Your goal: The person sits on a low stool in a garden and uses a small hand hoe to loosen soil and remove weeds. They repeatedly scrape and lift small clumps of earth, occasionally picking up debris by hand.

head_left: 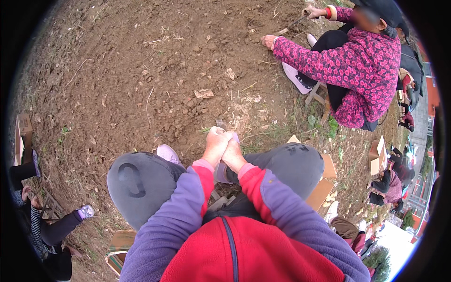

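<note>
My left hand (214,143) and my right hand (233,153) meet between my knees, pressed together with the fingers curled in. Their palms and most fingertips are hidden, so I cannot tell whether anything is held inside. Just beyond them is a small greyish piece (220,123), too unclear to name. A few green blades (204,130) show at the left of it. Below the hands lies loose brown soil (190,116) with clods and dry leaves. A pale pink shoe (168,154) shows beside my left knee.
At the upper right a seated person in a flowered jacket (366,67) holds a hand tool (294,24) to the soil. Cardboard boxes stand at my right (319,194), lower left (121,243) and far left (24,135). Another person's leg (60,229) reaches in at left.
</note>
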